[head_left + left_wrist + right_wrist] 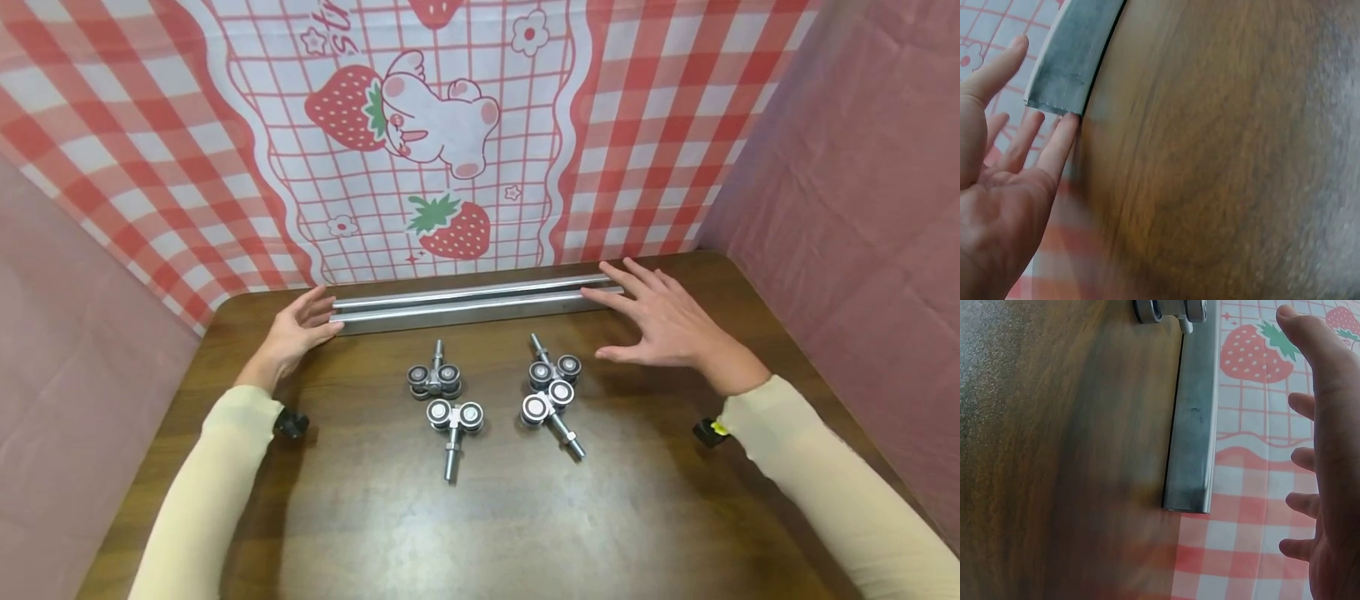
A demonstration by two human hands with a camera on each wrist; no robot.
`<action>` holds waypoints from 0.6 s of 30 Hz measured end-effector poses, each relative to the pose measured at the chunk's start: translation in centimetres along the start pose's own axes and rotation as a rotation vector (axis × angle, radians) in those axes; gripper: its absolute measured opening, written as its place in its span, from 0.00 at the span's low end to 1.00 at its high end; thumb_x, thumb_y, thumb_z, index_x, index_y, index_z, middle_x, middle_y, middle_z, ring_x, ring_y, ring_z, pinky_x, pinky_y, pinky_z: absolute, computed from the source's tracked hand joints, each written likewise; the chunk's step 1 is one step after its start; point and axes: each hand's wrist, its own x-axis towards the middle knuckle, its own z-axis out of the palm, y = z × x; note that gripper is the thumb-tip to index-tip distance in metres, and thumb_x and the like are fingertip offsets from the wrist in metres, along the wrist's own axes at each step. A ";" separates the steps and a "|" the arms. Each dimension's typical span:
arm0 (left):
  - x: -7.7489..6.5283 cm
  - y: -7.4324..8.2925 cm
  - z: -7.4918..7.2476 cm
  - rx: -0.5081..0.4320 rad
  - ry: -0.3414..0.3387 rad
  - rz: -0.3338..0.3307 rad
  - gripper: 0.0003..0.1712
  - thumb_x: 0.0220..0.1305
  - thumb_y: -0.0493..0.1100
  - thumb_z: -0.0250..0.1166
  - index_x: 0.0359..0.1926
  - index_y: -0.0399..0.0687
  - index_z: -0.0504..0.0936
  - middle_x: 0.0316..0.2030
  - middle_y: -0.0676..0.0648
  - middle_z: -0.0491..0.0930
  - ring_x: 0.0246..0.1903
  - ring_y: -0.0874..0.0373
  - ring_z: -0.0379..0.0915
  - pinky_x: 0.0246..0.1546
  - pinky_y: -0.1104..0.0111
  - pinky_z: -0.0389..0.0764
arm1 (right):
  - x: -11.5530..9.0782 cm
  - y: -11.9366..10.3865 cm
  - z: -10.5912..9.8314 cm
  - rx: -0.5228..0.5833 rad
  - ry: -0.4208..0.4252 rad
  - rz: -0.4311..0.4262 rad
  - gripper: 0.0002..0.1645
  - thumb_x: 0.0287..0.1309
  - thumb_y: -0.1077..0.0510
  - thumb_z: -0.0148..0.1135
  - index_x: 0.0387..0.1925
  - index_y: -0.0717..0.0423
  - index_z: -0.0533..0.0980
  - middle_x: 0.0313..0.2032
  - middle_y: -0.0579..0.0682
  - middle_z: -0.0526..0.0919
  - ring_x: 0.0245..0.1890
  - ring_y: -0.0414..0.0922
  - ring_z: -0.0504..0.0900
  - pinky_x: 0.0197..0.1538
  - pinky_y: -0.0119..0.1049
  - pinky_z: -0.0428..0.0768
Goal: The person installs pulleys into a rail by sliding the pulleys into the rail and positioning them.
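Note:
A long silver metal channel rail (465,312), with a slot along its top, lies crosswise at the back of the wooden table. At its left end is my left hand (296,329); in the left wrist view its straight fingertips (1070,122) are right at the rail's cut end, the thumb apart. My right hand (667,321) is spread near the rail's right end, its fingers overlapping it in the head view. In the right wrist view those fingers (1300,458) are apart from the rail (1191,431). Neither hand grips anything.
In front of the rail lie two pairs of roller trolleys with threaded bolts, a left pair (455,415) and a right pair (547,402). A strawberry-patterned cloth (450,150) hangs behind the table (465,533). Pink cloth (847,208) hangs at both sides.

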 end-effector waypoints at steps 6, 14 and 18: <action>0.1 0.6 0.5 -0.047 0.001 -0.116 0.51 0.82 0.29 0.62 0.93 0.47 0.45 0.92 0.34 0.45 0.91 0.37 0.44 0.57 0.87 0.87 | -0.1 -0.1 0.0 0.005 -0.008 0.007 0.57 0.59 0.25 0.75 0.86 0.34 0.68 0.91 0.57 0.57 0.90 0.70 0.53 0.83 0.87 0.62; 0.7 0.8 0.9 -0.067 0.029 -0.202 0.50 0.81 0.24 0.59 0.93 0.47 0.48 0.93 0.38 0.44 0.92 0.44 0.44 0.50 0.89 0.86 | 0.0 -0.4 0.1 0.020 -0.007 0.000 0.58 0.59 0.25 0.75 0.86 0.33 0.67 0.91 0.57 0.57 0.90 0.70 0.53 0.83 0.87 0.62; 0.7 1.0 0.7 -0.072 0.029 -0.229 0.50 0.80 0.22 0.59 0.93 0.47 0.49 0.93 0.38 0.45 0.92 0.45 0.45 0.51 0.88 0.87 | 0.1 -0.5 0.3 0.015 -0.002 -0.011 0.58 0.59 0.25 0.76 0.86 0.33 0.68 0.91 0.57 0.57 0.90 0.70 0.53 0.83 0.87 0.63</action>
